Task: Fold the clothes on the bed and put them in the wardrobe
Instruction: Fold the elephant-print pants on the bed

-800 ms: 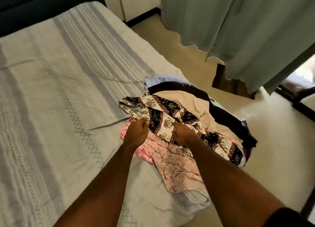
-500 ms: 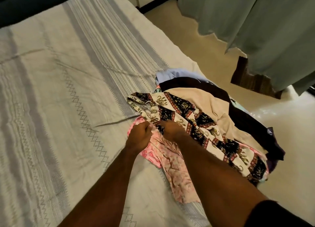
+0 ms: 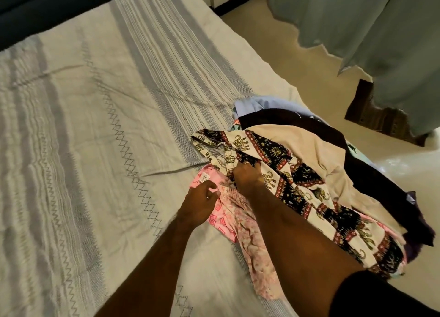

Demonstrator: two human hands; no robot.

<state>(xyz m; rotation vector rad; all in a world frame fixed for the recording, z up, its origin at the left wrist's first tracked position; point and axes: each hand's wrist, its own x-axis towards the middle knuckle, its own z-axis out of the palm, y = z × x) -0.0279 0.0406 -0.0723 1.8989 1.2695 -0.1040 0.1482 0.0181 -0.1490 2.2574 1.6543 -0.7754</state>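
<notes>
A heap of clothes lies at the bed's right edge. On top is an elephant-print garment in black, cream and red. Under it lie a pink patterned garment, a beige piece, a dark piece and a light blue one. My right hand grips a bunch of the elephant-print cloth near its left end. My left hand hovers over the pink garment's corner with fingers loosely curled and nothing in it.
The bed has a pale cover with grey stripes and stretches wide to the left. A grey-green curtain hangs at the upper right over a tiled floor. A brown mat lies under the curtain.
My left hand has let go of the elephant-print cloth and drawn back over the pink garment. My right hand has shifted left and now holds the cloth alone.
</notes>
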